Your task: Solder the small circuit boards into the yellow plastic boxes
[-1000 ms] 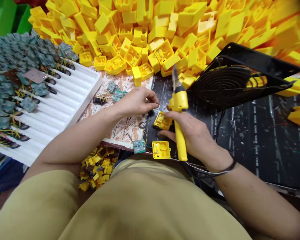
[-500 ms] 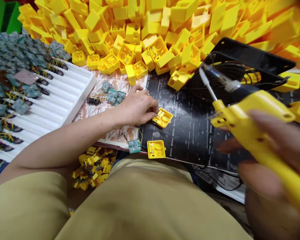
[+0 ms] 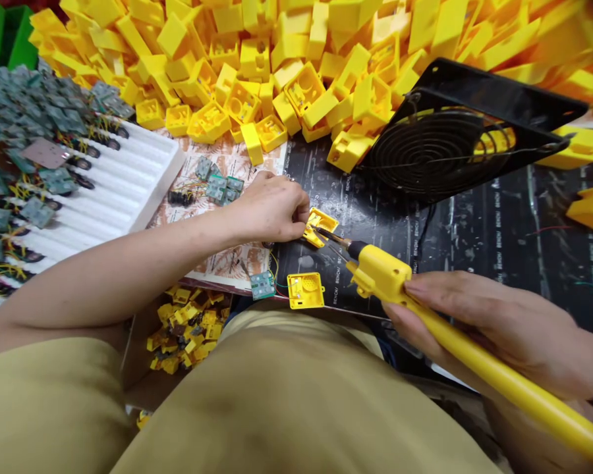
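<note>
Right hand (image 3: 499,322): grip around yellow soldering tool (image 3: 385,271), tip at 1 yellow case (image 3: 328,220) | Case: on black desk (image 3: 370,201) | Left hand (image 3: 275,208): at case's left side, grip hidden, cannot tell

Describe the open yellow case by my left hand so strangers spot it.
Start at the black fan. Toward you and left, on the dark mat, lies the case. The yellow tool has its tip over this one, not the nearer case.
</note>
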Action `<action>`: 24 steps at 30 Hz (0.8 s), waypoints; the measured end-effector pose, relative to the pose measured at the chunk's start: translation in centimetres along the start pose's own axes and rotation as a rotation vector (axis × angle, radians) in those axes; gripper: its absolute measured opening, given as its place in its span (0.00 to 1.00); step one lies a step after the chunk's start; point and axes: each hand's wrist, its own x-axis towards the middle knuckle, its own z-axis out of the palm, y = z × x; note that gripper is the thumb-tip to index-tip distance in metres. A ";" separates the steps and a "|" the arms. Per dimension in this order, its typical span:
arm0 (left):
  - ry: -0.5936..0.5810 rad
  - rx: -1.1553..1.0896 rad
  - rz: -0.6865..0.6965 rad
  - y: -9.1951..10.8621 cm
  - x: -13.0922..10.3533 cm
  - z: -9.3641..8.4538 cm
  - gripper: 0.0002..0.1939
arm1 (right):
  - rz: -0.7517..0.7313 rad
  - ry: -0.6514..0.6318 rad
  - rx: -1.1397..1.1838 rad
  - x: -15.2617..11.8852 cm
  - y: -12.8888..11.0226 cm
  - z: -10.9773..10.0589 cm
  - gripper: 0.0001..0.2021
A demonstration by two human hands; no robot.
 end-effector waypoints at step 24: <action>-0.010 0.049 -0.027 0.5 0.6 -0.3 0.06 | -0.202 -0.084 -0.139 1.6 0.5 -0.7 0.02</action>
